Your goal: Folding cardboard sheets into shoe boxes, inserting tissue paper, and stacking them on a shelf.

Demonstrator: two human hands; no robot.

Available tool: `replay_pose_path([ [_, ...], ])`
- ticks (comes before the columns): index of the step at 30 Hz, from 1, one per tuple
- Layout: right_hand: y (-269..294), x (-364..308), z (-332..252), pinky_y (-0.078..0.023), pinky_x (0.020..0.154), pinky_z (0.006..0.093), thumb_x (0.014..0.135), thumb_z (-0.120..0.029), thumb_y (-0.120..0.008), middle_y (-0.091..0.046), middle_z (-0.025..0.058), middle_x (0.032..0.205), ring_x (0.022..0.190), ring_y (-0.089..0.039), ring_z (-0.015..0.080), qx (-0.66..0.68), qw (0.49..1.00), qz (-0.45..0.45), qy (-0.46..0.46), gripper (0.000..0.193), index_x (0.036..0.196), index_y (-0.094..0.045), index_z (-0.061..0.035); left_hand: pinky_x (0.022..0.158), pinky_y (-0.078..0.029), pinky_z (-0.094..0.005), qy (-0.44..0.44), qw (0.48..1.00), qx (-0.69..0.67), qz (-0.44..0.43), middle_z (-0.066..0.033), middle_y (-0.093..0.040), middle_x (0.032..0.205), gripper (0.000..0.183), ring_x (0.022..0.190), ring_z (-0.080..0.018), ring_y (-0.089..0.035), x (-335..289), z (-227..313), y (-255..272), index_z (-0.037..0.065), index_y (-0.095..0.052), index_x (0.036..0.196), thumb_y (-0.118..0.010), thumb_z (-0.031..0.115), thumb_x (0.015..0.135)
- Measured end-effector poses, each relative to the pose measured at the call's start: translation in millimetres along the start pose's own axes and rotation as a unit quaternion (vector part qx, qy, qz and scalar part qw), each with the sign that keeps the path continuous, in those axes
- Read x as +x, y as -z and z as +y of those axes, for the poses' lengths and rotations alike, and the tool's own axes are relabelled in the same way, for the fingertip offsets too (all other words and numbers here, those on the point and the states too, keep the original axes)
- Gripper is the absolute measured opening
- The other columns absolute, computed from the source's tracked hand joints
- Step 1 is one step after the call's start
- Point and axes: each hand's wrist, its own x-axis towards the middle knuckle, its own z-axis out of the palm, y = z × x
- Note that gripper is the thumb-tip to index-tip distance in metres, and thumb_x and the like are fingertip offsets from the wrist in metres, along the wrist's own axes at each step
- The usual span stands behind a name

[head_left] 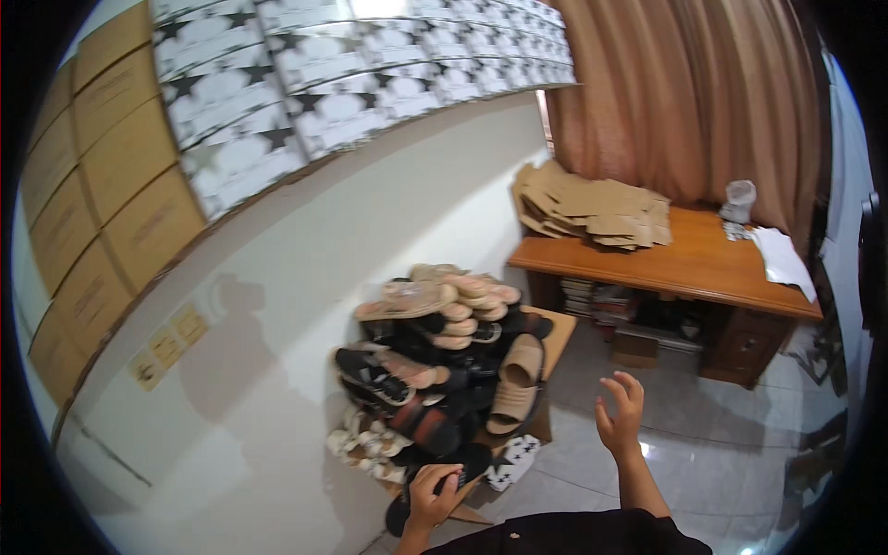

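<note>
Black sandal lies at the fingers of the left hand

Shoe stockroom, piled footwear, stacked boxes, flattened cardboard, wooden desk

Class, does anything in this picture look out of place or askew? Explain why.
Yes: the footwear on the small table is heaped askew, with pieces overlapping and pointing different ways. On the wooden desk, the flattened cardboard lies in an uneven stack. I see no spill.
</note>
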Motion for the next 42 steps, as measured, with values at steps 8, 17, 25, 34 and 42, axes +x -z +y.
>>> replay_pose_path([
  [8, 111, 8, 122, -0.041, 0.087, 0.0390, 0.069, -0.004, -0.064, -0.053, 0.0142, 0.110, 0.099, -0.052, 0.0305, -0.131, 0.986, 0.014, -0.107, 0.030, 0.099, -0.062, -0.0065, 0.073, -0.046, -0.0342, -0.127, 0.977, -0.072, -0.158, -0.0099, -0.066, 0.085, 0.014, 0.078, -0.0260, -0.062, 95, 25, -172, 0.004, -0.066, 0.091, -0.061, 0.005, 0.078],
  [17, 94, 44, 198, -0.041, 0.084, 0.0381, 0.070, -0.009, -0.066, -0.057, 0.0129, 0.106, 0.096, -0.055, 0.0288, -0.124, 0.981, -0.073, -0.131, 0.031, 0.101, -0.063, -0.0087, 0.074, -0.046, -0.0344, -0.132, 0.950, -0.112, -0.261, -0.0087, -0.066, 0.085, 0.013, 0.080, -0.0245, -0.062, 164, 12, -324, 0.005, -0.065, 0.091, -0.060, 0.008, 0.080],
  [25, 36, 120, 320, -0.040, 0.087, 0.0429, 0.075, -0.020, -0.064, -0.056, 0.0123, 0.109, 0.102, -0.054, 0.0290, -0.121, 0.962, -0.228, -0.092, 0.032, 0.106, -0.061, -0.0120, 0.076, -0.045, -0.0328, -0.113, 0.951, -0.096, -0.272, -0.0059, -0.065, 0.084, 0.019, 0.080, -0.0215, -0.063, 241, -47, -448, 0.009, -0.065, 0.097, -0.063, 0.011, 0.078],
  [34, -37, 187, 481, -0.021, 0.101, 0.0644, 0.079, -0.033, -0.062, -0.039, 0.0131, 0.136, 0.130, -0.033, 0.0276, -0.219, 0.859, -0.405, -0.226, 0.052, 0.128, -0.047, -0.0203, 0.086, -0.044, -0.0422, -0.002, 0.959, 0.017, -0.285, -0.0099, -0.061, 0.104, 0.042, 0.097, -0.0255, -0.059, 357, -154, -619, 0.011, -0.055, 0.117, -0.065, 0.023, 0.077],
  [42, -63, 217, 612, -0.017, 0.099, 0.0695, 0.086, -0.031, -0.051, -0.038, 0.0111, 0.139, 0.131, -0.032, 0.0307, -0.316, 0.852, -0.315, -0.273, 0.047, 0.130, -0.043, -0.0150, 0.099, -0.029, -0.0494, 0.017, 0.924, 0.212, -0.318, -0.0125, -0.040, 0.129, 0.062, 0.123, -0.0310, -0.036, 471, -186, -754, 0.010, -0.037, 0.132, -0.062, 0.024, 0.077],
])
